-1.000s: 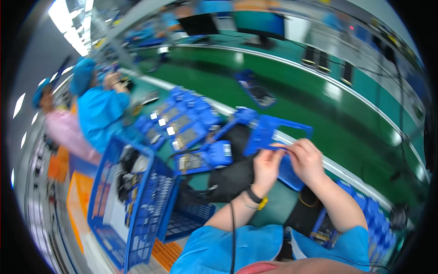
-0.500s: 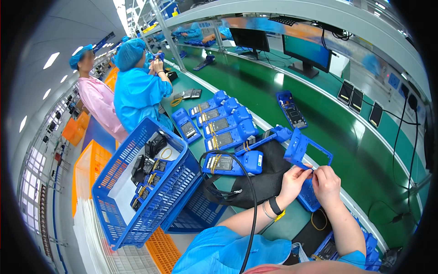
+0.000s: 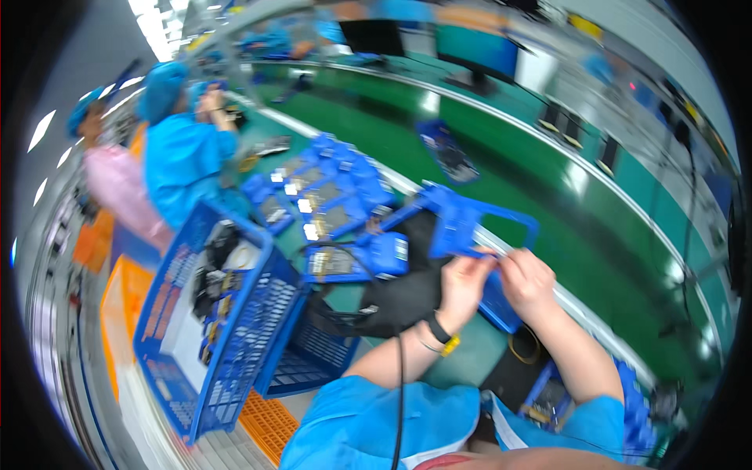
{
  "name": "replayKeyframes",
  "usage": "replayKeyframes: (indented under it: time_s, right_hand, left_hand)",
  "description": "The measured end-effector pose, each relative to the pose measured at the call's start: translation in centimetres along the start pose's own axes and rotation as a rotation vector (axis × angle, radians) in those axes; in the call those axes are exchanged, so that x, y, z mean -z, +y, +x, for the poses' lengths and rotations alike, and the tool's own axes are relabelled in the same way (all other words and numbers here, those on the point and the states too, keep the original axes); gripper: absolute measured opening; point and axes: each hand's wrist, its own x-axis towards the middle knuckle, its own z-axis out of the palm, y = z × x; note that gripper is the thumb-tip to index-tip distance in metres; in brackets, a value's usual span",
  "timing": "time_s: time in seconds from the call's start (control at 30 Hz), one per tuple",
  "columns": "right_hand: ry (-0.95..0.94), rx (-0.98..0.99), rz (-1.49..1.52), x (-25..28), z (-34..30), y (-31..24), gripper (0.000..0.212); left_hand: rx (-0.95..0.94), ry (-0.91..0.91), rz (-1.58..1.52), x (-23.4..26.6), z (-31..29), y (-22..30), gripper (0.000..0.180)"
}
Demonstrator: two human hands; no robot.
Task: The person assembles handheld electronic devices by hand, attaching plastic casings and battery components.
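Observation:
A blue plastic housing frame (image 3: 457, 225) with a large window opening is held up over the bench. My left hand (image 3: 464, 286) pinches its lower edge, and my right hand (image 3: 529, 283) is closed at the same edge beside it. Motion blur hides whether something small is between my fingertips. Below my hands lies another blue plastic part (image 3: 497, 304). A black bag (image 3: 403, 294) lies left of my left hand. Beyond it, several blue handheld devices (image 3: 333, 207) sit in a row with their batteries showing.
A blue crate (image 3: 262, 313) with black parts and banded devices stands at the left. More blue devices (image 3: 548, 395) lie by my right forearm. A black cable (image 3: 400, 392) hangs before me. Beyond the green belt (image 3: 533, 176) stand monitors (image 3: 478, 51). Two people (image 3: 176, 149) are at far left.
The whole view has shifted and blurred, so the bench things appear further left. Both hands still grip the housing frame, which looks tipped more level.

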Motion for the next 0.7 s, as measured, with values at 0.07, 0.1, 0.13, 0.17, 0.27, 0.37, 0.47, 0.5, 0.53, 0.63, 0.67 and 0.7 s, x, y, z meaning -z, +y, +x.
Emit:
replayKeyframes:
  time_s: [0.07,0.1,0.13,0.17,0.27,0.37,0.47,0.5,0.53,0.63,0.67,0.7]
  right_hand:
    - [0.003,-0.032,0.033,-0.9,-0.1,-0.3,0.015]
    - [-0.013,-0.064,0.084,-0.9,-0.2,-0.5,0.024]
    - [-0.007,-0.091,0.095,-1.0,0.1,-1.1,0.024]
    - [0.009,-0.104,0.113,-1.2,0.3,-1.3,0.023]
    - [0.11,-0.443,0.369,0.0,0.0,-1.3,0.02]
    - [0.177,-0.448,0.34,0.8,-0.1,-0.2,0.016]
    - [0.143,-0.393,0.278,0.3,-0.4,-0.5,0.017]
    - [0.111,-0.338,0.241,0.2,-0.6,-0.6,0.017]
    - [0.112,-0.31,0.219,0.1,-0.7,-0.7,0.016]
    - [0.126,-0.292,0.175,0.0,-0.7,-0.7,0.024]
    - [0.123,-0.293,0.177,-0.2,-0.7,-0.7,0.024]
    - [0.114,-0.282,0.18,-0.3,-0.7,-0.6,0.024]
  left_hand:
    - [-0.033,0.054,0.0,0.2,0.0,0.7,0.015]
    - [-0.02,0.063,-0.078,0.3,0.0,1.2,0.014]
    - [-0.072,0.062,-0.012,0.5,0.0,1.3,0.014]
    - [-0.142,0.067,0.057,0.6,0.2,1.2,0.014]
    - [-0.114,0.006,-0.058,0.3,0.5,1.0,0.015]
    - [-0.065,-0.026,-0.128,0.1,0.3,0.1,0.016]
    - [-0.088,-0.017,-0.116,0.0,0.0,0.6,0.013]
    - [-0.127,-0.013,-0.101,0.1,-0.1,0.4,0.013]
    - [-0.114,-0.027,-0.108,0.3,-0.2,0.3,0.014]
    - [-0.109,-0.029,-0.101,0.1,-0.3,0.5,0.014]
    - [-0.105,-0.032,-0.108,0.1,-0.3,0.5,0.015]
    - [-0.103,-0.031,-0.109,0.1,-0.3,0.4,0.015]
